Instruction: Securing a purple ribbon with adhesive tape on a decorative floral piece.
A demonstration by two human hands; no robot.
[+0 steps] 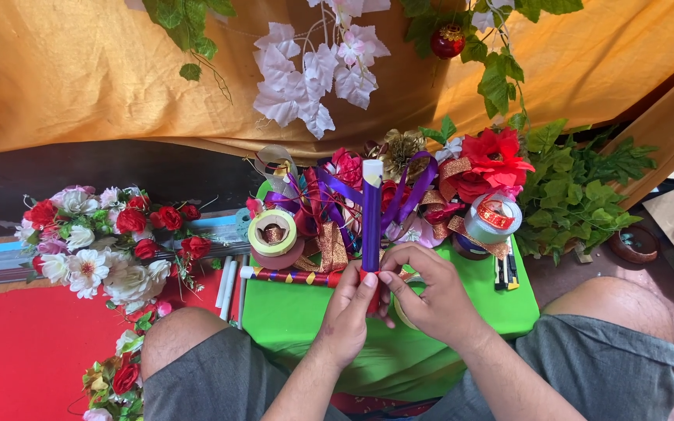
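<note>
An upright stick wrapped in purple ribbon, white at its top end, stands over a green cloth-covered surface. My left hand grips its lower end, thumb pressed against a red part at the base. My right hand closes on the same lower end from the right, fingertips meeting the left thumb. Both hands sit between my knees, above the green cloth.
Behind the stick lie purple ribbon loops, red fabric flowers, ribbon rolls and a tape roll. A striped wrapped stick lies on the cloth. A flower garland sits left on red matting; green leaves right.
</note>
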